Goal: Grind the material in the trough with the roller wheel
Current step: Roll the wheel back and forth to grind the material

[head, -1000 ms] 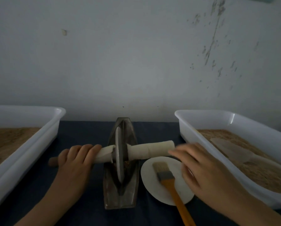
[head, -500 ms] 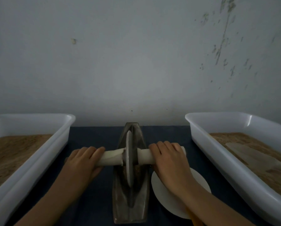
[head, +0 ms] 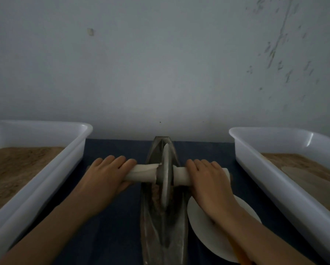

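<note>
Table (head: 110,217) — trough (head: 163,232), plate (head: 204,226), tubs (head: 45,180).

Two bare forearms, no sleeves, left hand (head: 107,174), right hand (head: 211,183)

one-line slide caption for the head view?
Both hands, left hand and right hand, grip the wrapped axle of the roller wheel standing in the trough.

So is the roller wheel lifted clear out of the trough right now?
No, the roller wheel sits down inside the trough, with both hands on its wrapped axle.
</note>
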{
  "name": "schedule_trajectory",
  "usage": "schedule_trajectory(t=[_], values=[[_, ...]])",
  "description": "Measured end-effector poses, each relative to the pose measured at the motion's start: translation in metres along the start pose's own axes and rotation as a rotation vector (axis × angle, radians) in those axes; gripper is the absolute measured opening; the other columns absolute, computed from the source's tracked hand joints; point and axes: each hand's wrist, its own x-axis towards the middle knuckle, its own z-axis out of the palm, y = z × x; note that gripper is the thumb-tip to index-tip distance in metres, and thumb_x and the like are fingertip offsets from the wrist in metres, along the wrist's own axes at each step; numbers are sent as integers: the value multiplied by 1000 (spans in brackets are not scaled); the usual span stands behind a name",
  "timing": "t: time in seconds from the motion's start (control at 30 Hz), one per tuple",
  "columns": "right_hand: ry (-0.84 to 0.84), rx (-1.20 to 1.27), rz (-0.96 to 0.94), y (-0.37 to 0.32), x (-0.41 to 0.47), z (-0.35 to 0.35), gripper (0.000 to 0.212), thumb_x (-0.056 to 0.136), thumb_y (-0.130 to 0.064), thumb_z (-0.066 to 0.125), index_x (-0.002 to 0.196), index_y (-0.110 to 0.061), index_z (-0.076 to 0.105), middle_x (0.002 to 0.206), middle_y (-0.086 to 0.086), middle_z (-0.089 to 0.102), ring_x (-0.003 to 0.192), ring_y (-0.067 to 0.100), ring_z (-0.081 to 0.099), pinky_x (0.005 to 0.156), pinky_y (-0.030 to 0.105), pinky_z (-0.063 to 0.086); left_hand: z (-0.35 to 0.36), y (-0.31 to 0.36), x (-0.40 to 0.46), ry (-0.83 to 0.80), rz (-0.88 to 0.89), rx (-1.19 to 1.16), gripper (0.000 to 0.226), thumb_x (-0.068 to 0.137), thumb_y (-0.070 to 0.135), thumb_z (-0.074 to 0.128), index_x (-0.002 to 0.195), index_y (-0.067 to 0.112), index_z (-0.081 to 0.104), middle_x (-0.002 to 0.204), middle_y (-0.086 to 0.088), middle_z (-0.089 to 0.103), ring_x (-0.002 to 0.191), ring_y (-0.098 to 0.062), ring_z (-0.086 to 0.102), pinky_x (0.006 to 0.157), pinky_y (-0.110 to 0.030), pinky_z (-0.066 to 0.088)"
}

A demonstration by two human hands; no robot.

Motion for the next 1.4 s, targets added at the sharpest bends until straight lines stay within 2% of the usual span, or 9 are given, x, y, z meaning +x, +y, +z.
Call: schedule_trajectory(t=[0.07,0.2,0.43,0.53,0.63,0.87,1.07,1.2,1.4], values=[[3,19,-12,4,0,3,35,84,-29,62,116,-24,48,115,-5,55,102,15,50,85,29,31,-1,-2,1,-28,-1,-8,41,59,31,86,92,19,65,77,5,62,60,-12,58,53,-28,43],[7,21,-14,6,3,4,32,86,-30,59,115,-24,48,112,-5,56,99,15,51,80,29,30,-1,-12,4,-86,0,20,34,65,33,81,92,19,65,79,3,63,63,-18,61,57,-34,46],[5,35,-7,13,19,12,28,84,-31,62,107,-26,48,109,-6,58,97,14,52,79,28,31,3,-33,4,-123,-96,21,31,68,26,81,92,16,64,81,-1,64,69,-23,61,64,-37,46],[14,1,3,17,31,18,29,83,-30,63,108,-25,48,108,-6,58,97,15,53,75,28,28,14,-34,9,-125,-119,13,27,81,33,67,101,19,57,92,1,60,82,-20,58,74,-31,38],[37,-27,17,22,44,25,26,84,-29,61,106,-22,49,106,-2,59,96,19,54,77,30,31,25,-38,17,-130,-191,53,29,87,41,56,108,22,50,101,4,57,90,-16,54,74,-26,33],[37,-40,36,27,60,29,27,84,-28,60,108,-18,53,106,3,62,98,25,56,77,34,32,30,-35,38,-221,-300,93,31,86,39,54,111,20,48,111,0,57,104,-21,54,81,-32,36],[1,-9,14,18,38,19,22,82,-29,63,99,-24,50,102,-3,61,91,18,55,71,29,25,18,-18,30,-312,-274,37,29,83,44,56,104,25,46,107,6,59,95,-13,58,67,-24,33],[-58,24,-5,7,16,1,24,84,-33,61,103,-28,48,106,-8,58,96,14,53,78,28,30,3,-10,9,-314,-222,-53,30,85,45,56,107,31,41,108,13,55,92,-4,53,70,-17,33],[-102,79,-35,3,-14,-20,24,89,-39,54,110,-31,47,112,-12,56,101,10,51,79,25,28,-19,-1,-6,-286,-149,-70,27,84,47,55,104,33,41,103,16,54,92,-3,54,73,-18,39]])
